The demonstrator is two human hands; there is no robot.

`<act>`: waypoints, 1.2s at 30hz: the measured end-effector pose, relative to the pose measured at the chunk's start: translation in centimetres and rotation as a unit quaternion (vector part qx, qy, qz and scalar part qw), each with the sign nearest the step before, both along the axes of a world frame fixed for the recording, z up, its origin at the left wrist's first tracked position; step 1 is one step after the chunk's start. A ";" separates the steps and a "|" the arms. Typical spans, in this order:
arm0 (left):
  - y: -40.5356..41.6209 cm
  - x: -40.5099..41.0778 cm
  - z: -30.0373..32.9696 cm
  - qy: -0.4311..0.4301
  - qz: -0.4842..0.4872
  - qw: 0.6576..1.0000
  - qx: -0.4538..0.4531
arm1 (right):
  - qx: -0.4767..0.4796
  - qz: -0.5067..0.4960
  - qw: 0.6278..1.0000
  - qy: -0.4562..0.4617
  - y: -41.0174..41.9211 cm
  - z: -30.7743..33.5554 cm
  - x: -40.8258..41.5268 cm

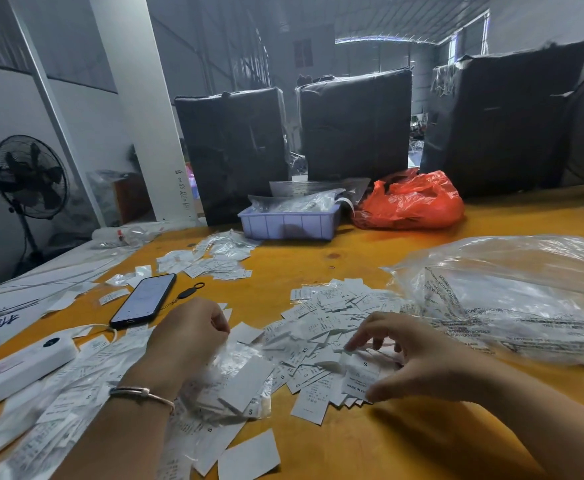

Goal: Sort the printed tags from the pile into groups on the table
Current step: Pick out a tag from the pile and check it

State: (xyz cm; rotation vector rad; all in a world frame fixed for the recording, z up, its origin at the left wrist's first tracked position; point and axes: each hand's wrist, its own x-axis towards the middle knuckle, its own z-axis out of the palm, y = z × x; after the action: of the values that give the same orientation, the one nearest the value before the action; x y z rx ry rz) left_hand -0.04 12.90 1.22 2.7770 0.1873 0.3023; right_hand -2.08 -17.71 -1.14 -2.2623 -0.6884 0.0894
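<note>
- Head view: the pile of printed tags [321, 327] lies at the middle of the wooden table [352, 258], white slips marked S and XS overlapping.
- Right hand [411, 355] rests on the pile's near right edge, thumb and fingers pinching a small stack of S tags [361, 379].
- Left hand [188, 336], left of the pile, is curled; whether it holds anything I cannot tell.
- Smartphone [145, 299] lies beyond the left hand.
- Clear plastic bag [512, 299] sits right of the pile.
</note>
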 end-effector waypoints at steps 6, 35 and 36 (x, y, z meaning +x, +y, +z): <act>-1.7 -0.1 -0.8 -0.068 -0.021 0.994 0.081 | -0.057 0.007 0.998 -0.015 0.3 0.1 0.0; -8.9 -2.0 -1.2 0.012 -0.261 0.836 -0.484 | 0.117 -0.020 0.993 0.005 1.3 -0.3 0.0; -8.9 -2.1 -1.2 0.022 -0.258 0.828 -0.498 | 0.058 -0.009 0.998 -0.013 1.0 -0.3 0.0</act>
State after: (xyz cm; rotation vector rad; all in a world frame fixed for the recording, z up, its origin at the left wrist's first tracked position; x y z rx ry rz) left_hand -2.10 4.01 0.04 1.6879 -0.3188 -0.0232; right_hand -2.11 -16.66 -1.42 -2.1611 -0.6692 0.0106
